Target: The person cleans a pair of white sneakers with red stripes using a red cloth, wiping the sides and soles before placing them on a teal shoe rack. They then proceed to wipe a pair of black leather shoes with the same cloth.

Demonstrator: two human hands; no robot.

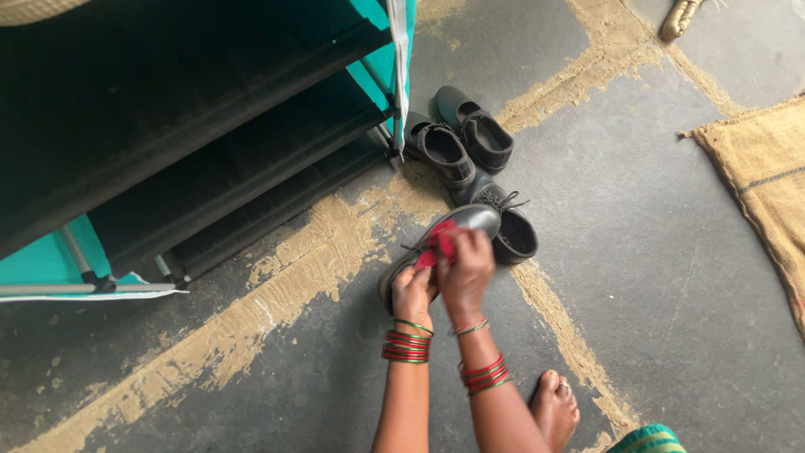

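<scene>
Looking down over a dark grey stone floor (637, 252) seamed with wide sandy bands of mortar. Filling the upper left, a fabric shoe rack (168, 143) with black shelves, grey metal poles and a teal cover, its white-edged flap hanging at the front corner; no label or sign legible anywhere on it. Lying at the right edge, a tan burlap sack (759, 168) with a dark stripe woven across it, flat on the floor. Sitting just beside the rack's corner, a pair of black strap shoes (461, 138), side by side and touching. Resting below them, a black lace-up shoe (510, 225), upright, opening showing. Lying on its side against that one, the black lace-up shoe being wiped (470, 220), toe pointing up-right, near the middle of the view. Gripping its lower end, the left hand (412, 294), fingers curled around the heel. Pressing a red cloth (440, 242) onto the shoe's upper, the right hand (466, 270), fingers closed over the cloth. Circling both wrists, red and green bangles (407, 346). Showing at the bottom, a bare foot (553, 409) planted on the floor.
</scene>
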